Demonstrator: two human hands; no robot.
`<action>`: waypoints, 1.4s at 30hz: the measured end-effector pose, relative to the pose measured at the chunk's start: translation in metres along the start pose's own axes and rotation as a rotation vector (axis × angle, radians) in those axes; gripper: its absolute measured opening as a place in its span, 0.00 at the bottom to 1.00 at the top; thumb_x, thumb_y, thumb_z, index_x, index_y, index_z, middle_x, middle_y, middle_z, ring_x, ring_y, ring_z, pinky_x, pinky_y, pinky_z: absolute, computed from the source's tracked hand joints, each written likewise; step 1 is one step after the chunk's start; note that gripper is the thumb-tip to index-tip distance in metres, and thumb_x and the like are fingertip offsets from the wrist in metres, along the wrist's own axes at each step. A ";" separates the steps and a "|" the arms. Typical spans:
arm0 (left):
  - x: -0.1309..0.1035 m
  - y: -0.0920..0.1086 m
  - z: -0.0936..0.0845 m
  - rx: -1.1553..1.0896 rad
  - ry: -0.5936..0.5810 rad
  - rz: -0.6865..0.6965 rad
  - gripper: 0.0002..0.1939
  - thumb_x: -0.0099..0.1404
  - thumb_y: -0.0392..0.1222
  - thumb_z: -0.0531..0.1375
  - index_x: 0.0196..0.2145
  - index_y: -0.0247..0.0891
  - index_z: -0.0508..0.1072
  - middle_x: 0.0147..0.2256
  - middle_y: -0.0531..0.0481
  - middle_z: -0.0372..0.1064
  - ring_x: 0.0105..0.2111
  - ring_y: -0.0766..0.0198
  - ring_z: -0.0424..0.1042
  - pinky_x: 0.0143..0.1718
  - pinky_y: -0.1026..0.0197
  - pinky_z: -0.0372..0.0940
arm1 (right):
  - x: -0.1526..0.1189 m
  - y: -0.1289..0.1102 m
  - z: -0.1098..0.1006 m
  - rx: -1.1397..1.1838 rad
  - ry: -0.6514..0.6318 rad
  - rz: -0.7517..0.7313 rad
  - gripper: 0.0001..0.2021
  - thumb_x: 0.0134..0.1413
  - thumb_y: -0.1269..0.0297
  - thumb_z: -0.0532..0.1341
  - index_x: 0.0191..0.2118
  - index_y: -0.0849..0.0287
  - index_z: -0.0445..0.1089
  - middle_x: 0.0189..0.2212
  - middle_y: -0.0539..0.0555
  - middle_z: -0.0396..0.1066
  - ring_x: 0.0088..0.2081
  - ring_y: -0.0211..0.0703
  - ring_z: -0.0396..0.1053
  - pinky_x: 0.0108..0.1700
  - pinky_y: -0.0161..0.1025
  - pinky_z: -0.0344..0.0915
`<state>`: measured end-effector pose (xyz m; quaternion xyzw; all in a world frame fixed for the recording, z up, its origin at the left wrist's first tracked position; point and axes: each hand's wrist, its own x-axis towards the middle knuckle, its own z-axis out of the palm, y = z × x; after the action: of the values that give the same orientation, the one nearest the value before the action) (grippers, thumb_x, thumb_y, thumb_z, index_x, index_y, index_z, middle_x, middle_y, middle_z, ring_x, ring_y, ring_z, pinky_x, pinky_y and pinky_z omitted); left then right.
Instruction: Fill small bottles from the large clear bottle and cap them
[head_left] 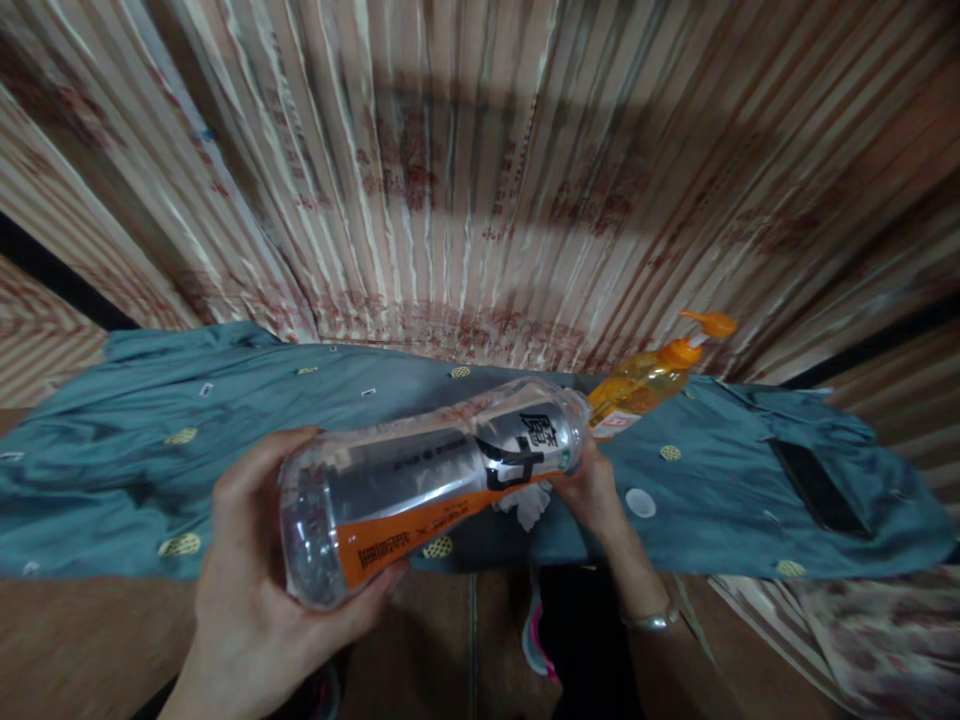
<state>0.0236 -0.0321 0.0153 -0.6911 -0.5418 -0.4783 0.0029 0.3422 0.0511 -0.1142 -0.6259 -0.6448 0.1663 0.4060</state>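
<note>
A clear plastic drink bottle (pixel 420 480) with a silver and orange label lies slanted across the middle of the view. Its base is toward me on the left and its neck end points away to the right. My left hand (pixel 259 560) is wrapped round the base, thumb below. At the neck end my right hand (pixel 592 490) closes on the bottle; most of its fingers are hidden behind it. Just beyond this hand is a pump bottle (pixel 637 385) of orange-yellow liquid with an orange pump head, its lower part covered by the drink bottle.
A teal patterned cloth (pixel 247 400) covers the narrow table. On it lie a white round cap (pixel 640 502), a crumpled white tissue (pixel 529 505) and a black phone (pixel 817 487). A striped, pleated curtain (pixel 465 200) hangs right behind the table.
</note>
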 end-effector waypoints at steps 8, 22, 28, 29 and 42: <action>0.001 -0.001 0.000 0.001 -0.013 0.006 0.46 0.55 0.65 0.65 0.67 0.51 0.56 0.50 0.44 0.67 0.44 0.47 0.75 0.40 0.43 0.76 | 0.000 -0.002 0.000 -0.023 0.018 -0.012 0.26 0.47 0.53 0.63 0.53 0.58 0.67 0.41 0.60 0.81 0.41 0.55 0.80 0.43 0.47 0.75; -0.003 0.001 -0.001 -0.014 -0.016 -0.013 0.45 0.54 0.61 0.66 0.66 0.51 0.57 0.50 0.44 0.67 0.45 0.47 0.75 0.41 0.43 0.77 | 0.000 -0.007 -0.002 -0.005 0.008 0.023 0.27 0.46 0.54 0.64 0.53 0.58 0.68 0.41 0.59 0.81 0.41 0.56 0.80 0.44 0.47 0.75; -0.001 -0.001 -0.001 -0.002 -0.020 -0.001 0.46 0.54 0.62 0.66 0.66 0.49 0.56 0.49 0.43 0.67 0.44 0.48 0.75 0.41 0.45 0.77 | 0.000 -0.005 -0.002 0.015 0.006 -0.019 0.27 0.48 0.54 0.64 0.55 0.59 0.67 0.42 0.60 0.81 0.41 0.56 0.80 0.44 0.48 0.76; -0.001 -0.001 -0.001 -0.004 -0.018 -0.004 0.46 0.54 0.62 0.66 0.66 0.49 0.56 0.49 0.43 0.67 0.44 0.48 0.75 0.40 0.45 0.76 | 0.000 -0.005 -0.002 0.018 0.004 -0.025 0.28 0.49 0.54 0.63 0.55 0.59 0.67 0.42 0.60 0.81 0.41 0.56 0.80 0.44 0.48 0.76; -0.002 -0.002 -0.002 0.019 -0.008 0.012 0.46 0.54 0.62 0.66 0.66 0.50 0.56 0.50 0.42 0.67 0.46 0.45 0.75 0.41 0.41 0.76 | 0.000 -0.004 -0.001 -0.014 0.012 -0.012 0.26 0.49 0.52 0.63 0.53 0.58 0.68 0.40 0.59 0.81 0.40 0.56 0.80 0.42 0.48 0.76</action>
<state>0.0214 -0.0334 0.0144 -0.6963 -0.5422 -0.4702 0.0102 0.3403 0.0498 -0.1105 -0.6259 -0.6473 0.1556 0.4063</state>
